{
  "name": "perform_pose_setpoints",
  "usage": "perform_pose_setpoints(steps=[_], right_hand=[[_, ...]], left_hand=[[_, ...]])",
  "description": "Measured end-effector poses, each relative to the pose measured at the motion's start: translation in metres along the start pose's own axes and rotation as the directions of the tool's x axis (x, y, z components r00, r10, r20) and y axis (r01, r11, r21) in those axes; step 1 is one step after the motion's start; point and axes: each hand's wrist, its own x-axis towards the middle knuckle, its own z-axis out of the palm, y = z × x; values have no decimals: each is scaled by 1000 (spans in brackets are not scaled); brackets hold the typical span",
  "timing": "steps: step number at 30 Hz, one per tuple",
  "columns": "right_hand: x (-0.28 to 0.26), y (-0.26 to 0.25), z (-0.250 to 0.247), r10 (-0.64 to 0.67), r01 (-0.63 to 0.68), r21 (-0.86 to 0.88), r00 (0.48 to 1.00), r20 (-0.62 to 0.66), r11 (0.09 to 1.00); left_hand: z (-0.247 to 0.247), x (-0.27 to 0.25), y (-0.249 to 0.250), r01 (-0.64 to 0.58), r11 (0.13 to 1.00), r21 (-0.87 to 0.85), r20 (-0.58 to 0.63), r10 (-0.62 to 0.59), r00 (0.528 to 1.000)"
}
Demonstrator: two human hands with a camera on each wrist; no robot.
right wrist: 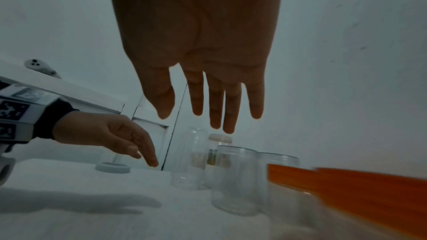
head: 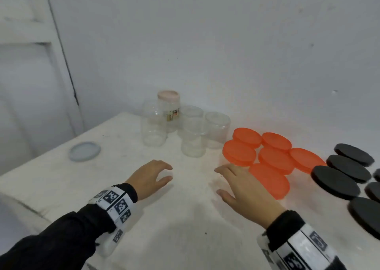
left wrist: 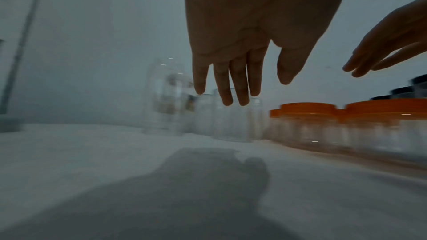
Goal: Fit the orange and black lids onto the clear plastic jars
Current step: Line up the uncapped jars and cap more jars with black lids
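We are reaching with both empty hands, left hand (head: 149, 177) and right hand (head: 244, 189) slack-fingered, toward the lidless jar (head: 193, 139) at 12 o'clock, planning to steady its wall before capping.

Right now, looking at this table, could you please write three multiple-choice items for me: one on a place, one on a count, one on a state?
1. Where does the pale grey lid lie?
A. Left of the clear jars
B. Among the black lids
C. On a jar

2. How many orange lids show in the head view?
A. Three
B. Six
C. Nine

3. What does the left hand hold?
A. A jar
B. A lid
C. Nothing

Key: 1 A, it lies alone on the table at the left. 2 B, six discs are grouped. 3 C, its fingers are relaxed and hold nothing; the right hand is likewise bare.
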Motion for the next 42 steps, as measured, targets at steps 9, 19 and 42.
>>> perform_pose_setpoints(steps=[9,19,42], right_hand=[[180,-67,25,7,-2,114,999,-35,993],[304,-86,33,137,-136,-45,991,1,990],[297,-110,43,220,-222,-47,974,-49,974]], left_hand=[[-91,8,-169,162,980,114,-81,-153,985],[-130,32,-260,-22,955,295,437,-115,892],[-154,61,-276,79,988,134,264,-113,958]])
